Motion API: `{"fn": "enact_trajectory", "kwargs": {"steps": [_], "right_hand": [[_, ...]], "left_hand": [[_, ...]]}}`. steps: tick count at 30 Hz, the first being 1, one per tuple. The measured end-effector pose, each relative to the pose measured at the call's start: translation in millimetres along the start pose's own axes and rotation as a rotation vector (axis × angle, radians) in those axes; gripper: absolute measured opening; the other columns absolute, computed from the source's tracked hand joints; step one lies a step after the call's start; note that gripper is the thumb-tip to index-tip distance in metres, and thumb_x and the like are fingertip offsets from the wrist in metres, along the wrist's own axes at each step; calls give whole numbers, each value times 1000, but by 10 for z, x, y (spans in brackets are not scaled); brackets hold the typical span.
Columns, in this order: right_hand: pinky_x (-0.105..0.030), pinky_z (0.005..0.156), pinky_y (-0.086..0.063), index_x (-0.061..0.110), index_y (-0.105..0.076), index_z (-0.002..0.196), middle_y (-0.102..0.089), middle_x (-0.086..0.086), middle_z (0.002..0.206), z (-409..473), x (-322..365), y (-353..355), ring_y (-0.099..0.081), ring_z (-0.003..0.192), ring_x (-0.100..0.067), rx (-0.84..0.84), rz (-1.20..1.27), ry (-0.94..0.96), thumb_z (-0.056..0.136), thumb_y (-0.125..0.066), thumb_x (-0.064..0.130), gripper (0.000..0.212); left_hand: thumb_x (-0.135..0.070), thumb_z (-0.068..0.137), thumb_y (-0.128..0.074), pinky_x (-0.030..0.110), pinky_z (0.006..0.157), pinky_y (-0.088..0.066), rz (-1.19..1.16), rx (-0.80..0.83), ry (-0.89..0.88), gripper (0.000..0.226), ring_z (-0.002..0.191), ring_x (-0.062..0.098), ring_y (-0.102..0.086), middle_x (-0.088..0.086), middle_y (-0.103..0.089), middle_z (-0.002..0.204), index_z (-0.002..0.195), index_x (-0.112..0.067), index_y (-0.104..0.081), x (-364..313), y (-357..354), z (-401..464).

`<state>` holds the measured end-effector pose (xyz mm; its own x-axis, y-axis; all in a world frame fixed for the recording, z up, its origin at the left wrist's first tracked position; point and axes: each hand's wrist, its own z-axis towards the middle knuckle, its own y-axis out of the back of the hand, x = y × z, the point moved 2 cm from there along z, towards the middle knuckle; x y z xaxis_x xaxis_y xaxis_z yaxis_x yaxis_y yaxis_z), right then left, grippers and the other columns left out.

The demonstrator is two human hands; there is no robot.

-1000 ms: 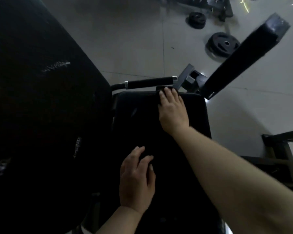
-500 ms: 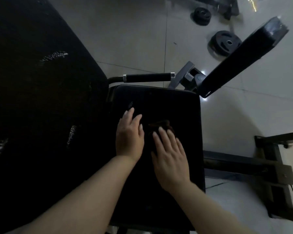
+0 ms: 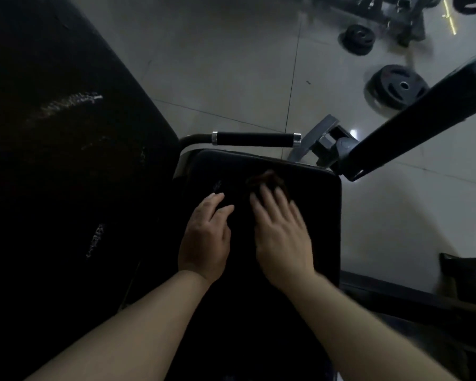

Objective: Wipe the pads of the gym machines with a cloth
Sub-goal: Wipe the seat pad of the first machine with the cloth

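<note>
A large black back pad [image 3: 66, 160] fills the left of my view, with pale scuffed lettering on it. Next to it lies the black seat pad [image 3: 300, 193] I lean over, both my forearms stretched across it. A dark machine arm [image 3: 423, 119] slants up to the right from a grey bracket at the pad's far corner, over the pale tiled floor [image 3: 231, 64]. Along the pad's far edge runs a black handle grip [image 3: 254, 139] with metal collars. Two weight plates [image 3: 397, 86] lie on the floor beyond. My right hand [image 3: 282, 237] lies flat, fingers straight, pressing a dark cloth [image 3: 264, 179] against the seat pad; the hand is blurred, and the cloth seems brownish, bunched just past my fingertips. My left hand [image 3: 205, 240] rests just beside it on the pad, fingers relaxed and holding nothing.
</note>
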<state>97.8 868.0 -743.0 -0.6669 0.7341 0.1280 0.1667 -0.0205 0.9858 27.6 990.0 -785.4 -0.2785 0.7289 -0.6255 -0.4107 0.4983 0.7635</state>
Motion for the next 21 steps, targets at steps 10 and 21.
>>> {"fn": "enact_trajectory", "kwargs": {"steps": [10, 21], "right_hand": [[-33, 119, -1, 26, -22, 150, -17, 5, 158, 1008, -62, -2, -4, 147, -14, 3, 95, -175, 100, -33, 30, 51], [-45, 110, -21, 14, -37, 145, -27, -11, 155, -1211, 558, -244, -19, 143, -28, 122, 36, -121, 90, -38, 41, 61]], "left_hand": [[-9, 82, -46, 42, 103, -41, 15, 37, 23, 34, 122, 32, -52, 14, -58, 126, 109, -6, -67, -20, 18, 11], [-1, 88, -49, 42, 103, -44, -56, 54, 38, 28, 128, 28, -47, 12, -54, 130, 111, -4, -65, -44, 68, 1]]}}
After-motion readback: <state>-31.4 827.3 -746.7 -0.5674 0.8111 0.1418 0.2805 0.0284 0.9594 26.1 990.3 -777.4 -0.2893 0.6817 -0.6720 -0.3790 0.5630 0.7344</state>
